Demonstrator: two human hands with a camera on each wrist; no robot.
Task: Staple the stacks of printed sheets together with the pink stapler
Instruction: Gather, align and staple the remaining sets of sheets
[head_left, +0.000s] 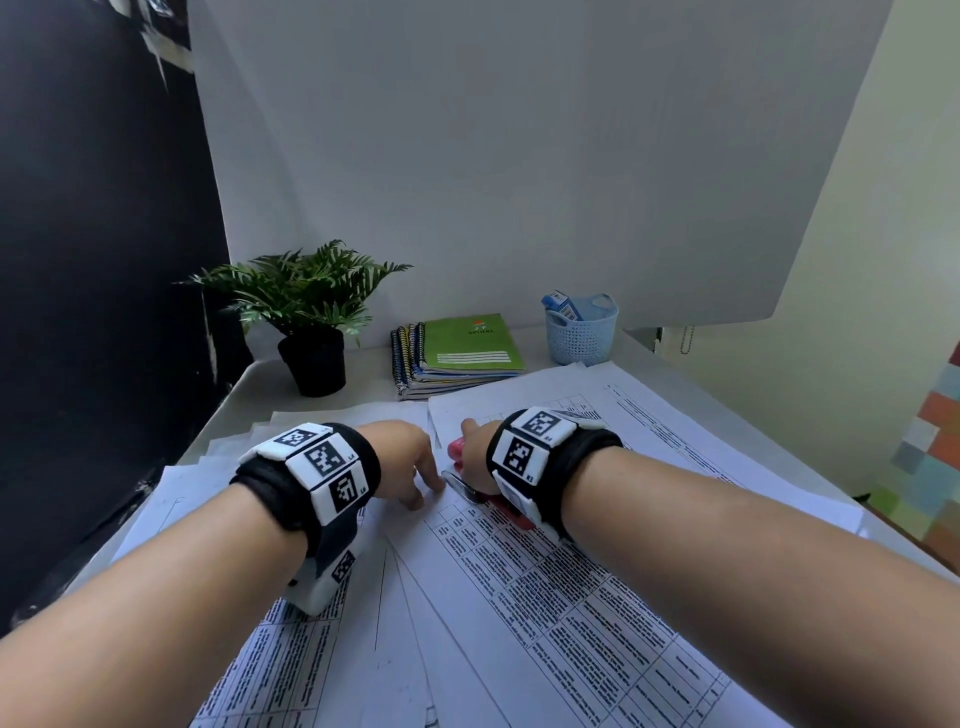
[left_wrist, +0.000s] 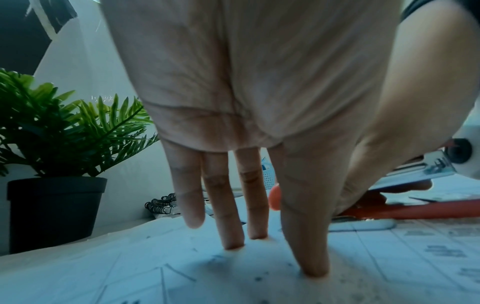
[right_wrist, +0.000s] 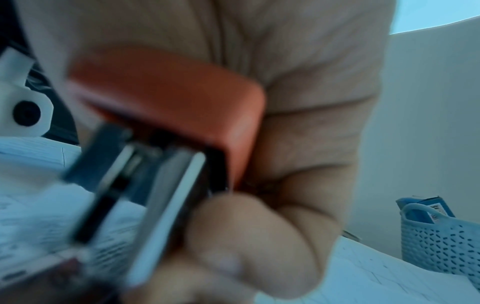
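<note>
Printed sheets (head_left: 545, 597) with tables of text lie fanned over the desk. My left hand (head_left: 410, 462) presses straight fingers (left_wrist: 233, 240) down on the top corner of a stack (left_wrist: 233, 277). Just to its right my right hand (head_left: 475, 457) grips the pink stapler (head_left: 460, 449), thumb and fingers curled round its body (right_wrist: 182, 98). The stapler's metal magazine (right_wrist: 166, 197) points down at the paper corner, and its lower arm (left_wrist: 415, 211) lies over the sheet edge. Whether the stapler is pressed closed is unclear.
At the back of the desk stand a potted fern (head_left: 306, 312), a pile of spiral notebooks (head_left: 457, 353) and a small blue basket (head_left: 582, 332) with boxes in it. A white board rises behind. More sheets (head_left: 701, 415) cover the right side.
</note>
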